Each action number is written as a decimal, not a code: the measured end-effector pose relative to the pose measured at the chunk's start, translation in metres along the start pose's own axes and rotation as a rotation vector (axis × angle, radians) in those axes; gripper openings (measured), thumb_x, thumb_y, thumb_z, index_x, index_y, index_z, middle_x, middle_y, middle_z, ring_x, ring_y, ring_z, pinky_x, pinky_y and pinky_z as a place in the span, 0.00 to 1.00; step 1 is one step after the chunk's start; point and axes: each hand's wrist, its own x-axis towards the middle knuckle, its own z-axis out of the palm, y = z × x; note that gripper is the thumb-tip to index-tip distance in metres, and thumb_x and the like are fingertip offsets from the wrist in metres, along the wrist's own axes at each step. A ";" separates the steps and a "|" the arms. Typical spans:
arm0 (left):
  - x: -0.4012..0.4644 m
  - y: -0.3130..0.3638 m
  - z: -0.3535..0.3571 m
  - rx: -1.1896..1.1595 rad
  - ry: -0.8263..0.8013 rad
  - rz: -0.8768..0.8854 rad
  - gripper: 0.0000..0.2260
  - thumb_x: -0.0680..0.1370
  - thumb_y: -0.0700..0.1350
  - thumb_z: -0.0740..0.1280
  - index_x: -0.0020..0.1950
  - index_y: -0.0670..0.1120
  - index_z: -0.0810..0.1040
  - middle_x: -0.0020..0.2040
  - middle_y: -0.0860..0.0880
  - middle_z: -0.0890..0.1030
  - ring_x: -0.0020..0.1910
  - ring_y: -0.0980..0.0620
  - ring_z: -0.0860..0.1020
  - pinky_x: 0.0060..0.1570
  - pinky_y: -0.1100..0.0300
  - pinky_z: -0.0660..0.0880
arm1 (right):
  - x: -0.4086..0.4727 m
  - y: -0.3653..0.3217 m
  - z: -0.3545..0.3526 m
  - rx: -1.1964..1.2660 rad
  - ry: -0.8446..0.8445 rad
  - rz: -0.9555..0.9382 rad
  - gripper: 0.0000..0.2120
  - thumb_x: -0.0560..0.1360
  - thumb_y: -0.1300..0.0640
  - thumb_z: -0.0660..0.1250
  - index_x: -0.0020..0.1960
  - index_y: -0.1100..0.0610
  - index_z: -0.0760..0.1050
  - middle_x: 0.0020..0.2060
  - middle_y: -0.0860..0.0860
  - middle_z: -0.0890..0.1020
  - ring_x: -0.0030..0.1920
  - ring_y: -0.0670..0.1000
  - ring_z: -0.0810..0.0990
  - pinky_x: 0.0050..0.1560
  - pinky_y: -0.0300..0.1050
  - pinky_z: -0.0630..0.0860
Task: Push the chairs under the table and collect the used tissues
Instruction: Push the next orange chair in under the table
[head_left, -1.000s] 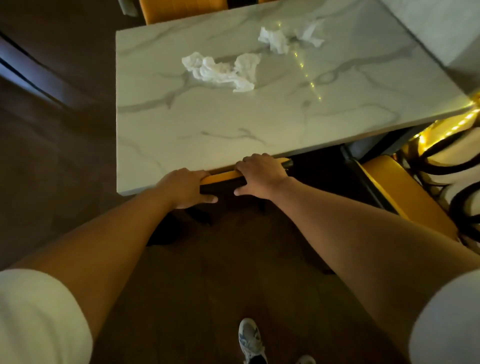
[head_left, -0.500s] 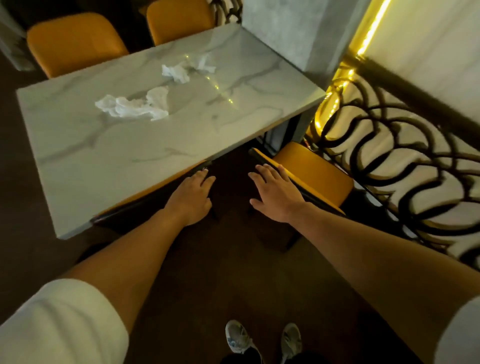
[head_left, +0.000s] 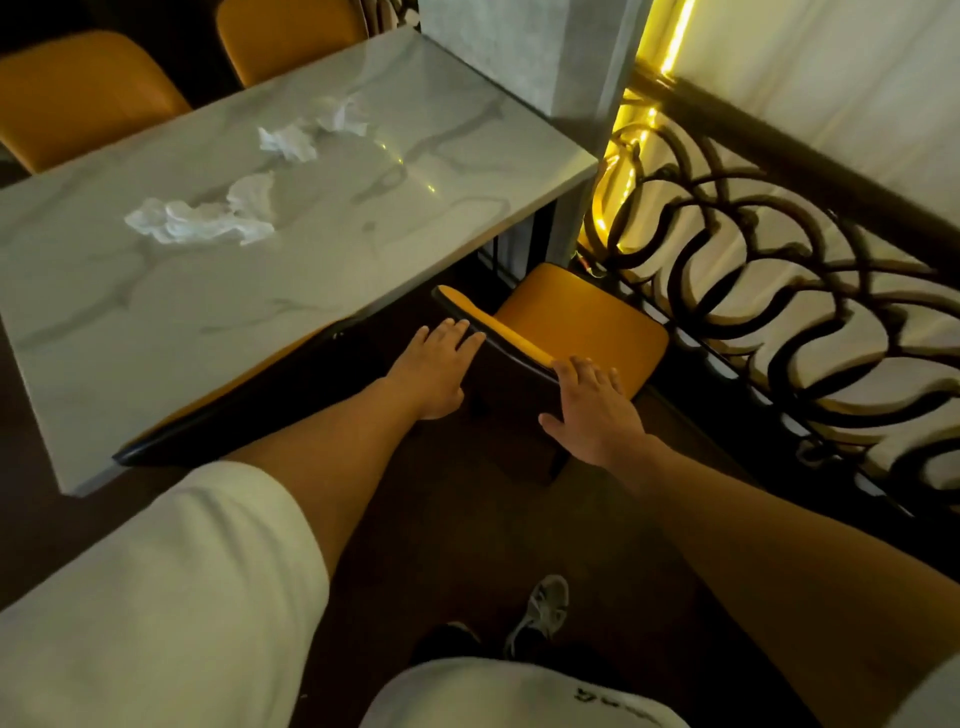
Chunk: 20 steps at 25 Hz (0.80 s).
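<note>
The head view is directed down at a white marble-patterned counter (head_left: 322, 249) with 2 hands stretched toward the backrest of a mustard-yellow padded chair (head_left: 587, 322), which stands at the near right of the counter, its seat not yet under the top. The left hand (head_left: 434, 364) is laid with straight, slightly spread fingers (head_left: 457, 332) against the left part of the backrest's top edge; the right hand (head_left: 592, 410) is laid, fingers apart and uncurled, on the right part of that edge. Nothing is clamped by either hand. The backrest's long axis runs from far left to near right, and the counter lies beyond it to the far left, so the push is judged to go that way; both hands are about equally near. A second yellow chair (head_left: 223, 395) is tucked under the near counter edge. Crumpled white tissues (head_left: 202, 218) lie on the counter at far left, with 2 more tissue wads (head_left: 311, 130) further off, well apart from both hands. The chair's legs are lost in shadow, and motion blur softens the black scrolled railing (head_left: 779, 291) at right.
</note>
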 end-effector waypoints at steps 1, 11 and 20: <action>0.004 0.003 -0.002 0.009 -0.009 -0.009 0.41 0.79 0.46 0.69 0.84 0.50 0.46 0.84 0.43 0.47 0.82 0.42 0.45 0.79 0.41 0.49 | 0.002 0.002 0.002 0.007 -0.013 0.000 0.41 0.80 0.41 0.67 0.83 0.54 0.51 0.81 0.59 0.60 0.81 0.61 0.57 0.80 0.65 0.55; 0.053 -0.018 -0.002 0.024 0.050 0.077 0.42 0.77 0.45 0.71 0.83 0.48 0.49 0.81 0.40 0.52 0.81 0.40 0.50 0.79 0.42 0.47 | 0.072 -0.008 -0.002 0.227 -0.175 0.157 0.33 0.79 0.44 0.70 0.78 0.49 0.59 0.56 0.51 0.77 0.50 0.51 0.80 0.43 0.46 0.79; 0.168 -0.053 -0.019 0.171 -0.356 0.493 0.35 0.73 0.50 0.73 0.77 0.59 0.62 0.74 0.47 0.71 0.72 0.43 0.69 0.73 0.38 0.64 | 0.093 -0.007 0.006 0.146 -0.218 0.227 0.33 0.78 0.45 0.72 0.78 0.46 0.62 0.54 0.49 0.81 0.43 0.49 0.78 0.40 0.46 0.77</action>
